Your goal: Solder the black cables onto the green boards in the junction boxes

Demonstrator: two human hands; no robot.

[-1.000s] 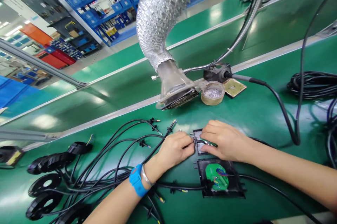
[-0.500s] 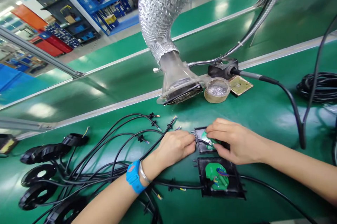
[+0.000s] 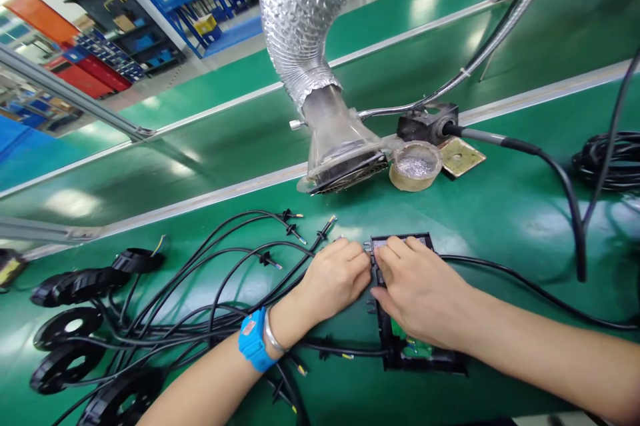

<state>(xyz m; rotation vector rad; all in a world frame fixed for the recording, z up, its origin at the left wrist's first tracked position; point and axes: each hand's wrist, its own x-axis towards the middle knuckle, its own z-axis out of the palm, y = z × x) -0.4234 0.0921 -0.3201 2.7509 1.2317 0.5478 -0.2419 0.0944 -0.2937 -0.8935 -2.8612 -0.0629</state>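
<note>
My left hand [image 3: 339, 274] is closed at the left edge of the upper black housing [image 3: 427, 239], its fingers pinching a black cable whose gripped part is mostly hidden. My right hand [image 3: 423, 289] lies over that housing, fingers bent together at its left wall, right beside my left fingertips. What those fingers press on is out of sight. Just below, a second black housing [image 3: 387, 346] holds a green circuit board [image 3: 420, 348], partly covered by my right hand. A black cable [image 3: 350, 350] enters it from the left.
Several black cables with stripped ends [image 3: 287, 229] and round black lamp-like parts [image 3: 67, 328] spread over the left. A fume extractor nozzle [image 3: 340, 146] hangs ahead, beside a round solder-filled cup [image 3: 415, 167], a yellowish pad [image 3: 463, 157] and a soldering iron holder [image 3: 425, 125]. Coiled cable [image 3: 607, 161] lies right.
My right hand has moved left and slightly down, from the board in the upper housing to its left wall, now covering the board. My left hand has stayed nearly in place. The view shifted slightly.
</note>
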